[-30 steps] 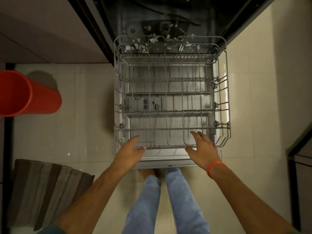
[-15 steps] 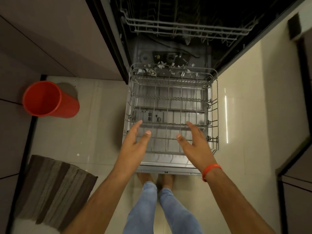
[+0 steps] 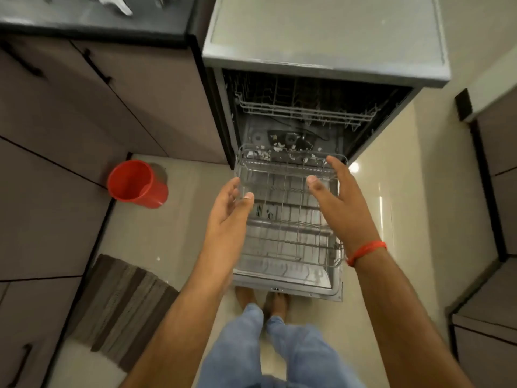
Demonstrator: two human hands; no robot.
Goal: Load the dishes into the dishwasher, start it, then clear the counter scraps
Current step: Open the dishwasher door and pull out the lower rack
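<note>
Wire lower rack [image 3: 285, 219] sits pulled out on the dishwasher [image 3: 324, 60] door, bare of dishes; left hand [image 3: 229, 211] and right hand [image 3: 338, 203] hover released, grasping nothing. Scraps [image 3: 279, 151] behind could clog the drain.

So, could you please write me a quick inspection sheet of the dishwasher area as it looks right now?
Surface: pale tiled floor; dark counter at top left, blurred.
Job's things: dishwasher door down; lower rack pulled out over the door, no dishes in it; upper rack inside, contents too dark to tell.
Clutter: pale scraps on the dishwasher floor behind the lower rack.
Grippers: left hand and right hand open above the lower rack, holding nothing.
Cables: nothing seen.
Surroundings: red bucket and striped mat on the floor at left; cabinets beside the dishwasher.
</note>
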